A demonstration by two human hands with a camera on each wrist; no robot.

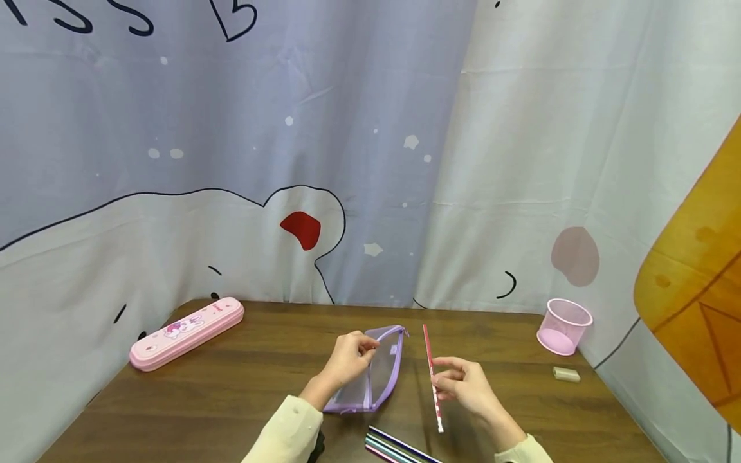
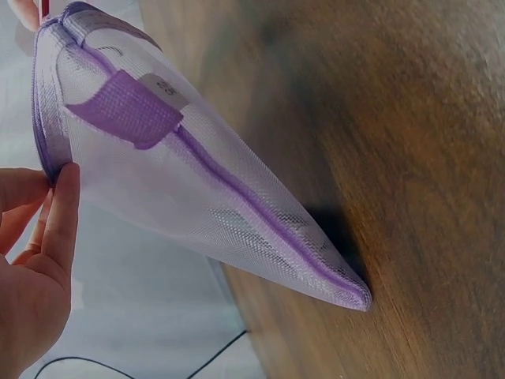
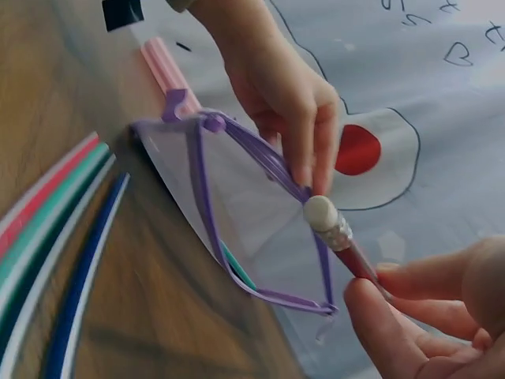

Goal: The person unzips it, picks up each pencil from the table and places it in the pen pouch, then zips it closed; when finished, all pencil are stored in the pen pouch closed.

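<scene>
My left hand (image 1: 349,357) pinches the upper edge of a purple mesh zip pouch (image 2: 158,181), which stands tilted on the table with its mouth gaping. Between the thumb and fingers of my right hand (image 1: 465,386) is a red and white pencil (image 1: 431,376). Its white eraser (image 3: 319,213) and metal band point toward the right wrist camera. In the head view the pencil is just right of the pouch, apart from it. A green strip (image 3: 237,267) shows inside the pouch mouth in the right wrist view.
Several striped pencils (image 1: 393,447) lie at the table's front edge. A pink rabbit pencil case (image 1: 186,334) is at the back left. At the right stand a pink mesh cup (image 1: 564,326) and a small pale eraser-like block (image 1: 566,374). A printed curtain (image 1: 370,161) hangs behind the table.
</scene>
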